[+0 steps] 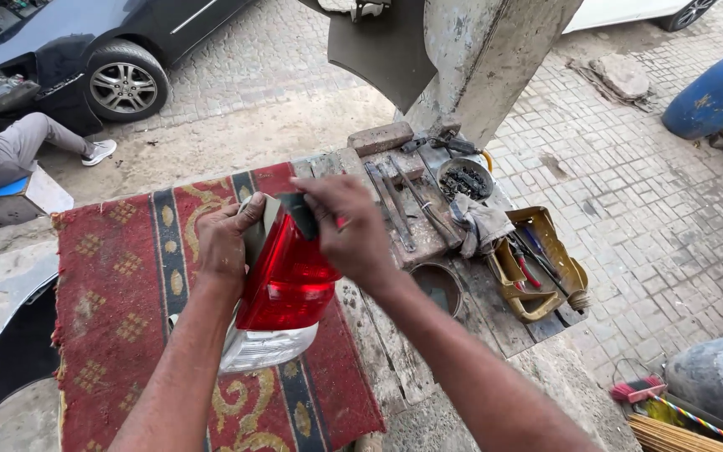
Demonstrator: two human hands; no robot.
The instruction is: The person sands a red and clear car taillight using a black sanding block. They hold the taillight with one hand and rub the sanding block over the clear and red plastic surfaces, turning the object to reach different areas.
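Head view, looking down. Left hand (pixel 226 243) wrapped around the upper left edge of a red tail light (pixel 288 280), grip closed on it, thumb across the top. Right hand (pixel 346 228) at the top right of the same light, grip pressed together on a small dark sheet (pixel 299 213) held flat against the light's upper face. Tail light tilted, red part uppermost, clear white part (pixel 265 347) lowest, resting on a red patterned rug (pixel 123 293) spread over the surface (pixel 495 305).

To the right of the hands, on bare weathered planks: long metal tools (pixel 399 205) lying side by side, a brick (pixel 380 137) at the far edge, a round bowl of dark bits (pixel 464 178), a crumpled rag (pixel 483 224), a round tin (pixel 438 286) just beside the right forearm. Near the right edge of the surface, a cut-open yellow can (pixel 546 268) holding screwdrivers and pliers.

Beyond: cobbled ground, a dark car (pixel 102 50) top left, a seated person's legs (pixel 23 146) at the left, a blue drum (pixel 717 92) top right, a black bumper piece (pixel 14 351) bottom left.
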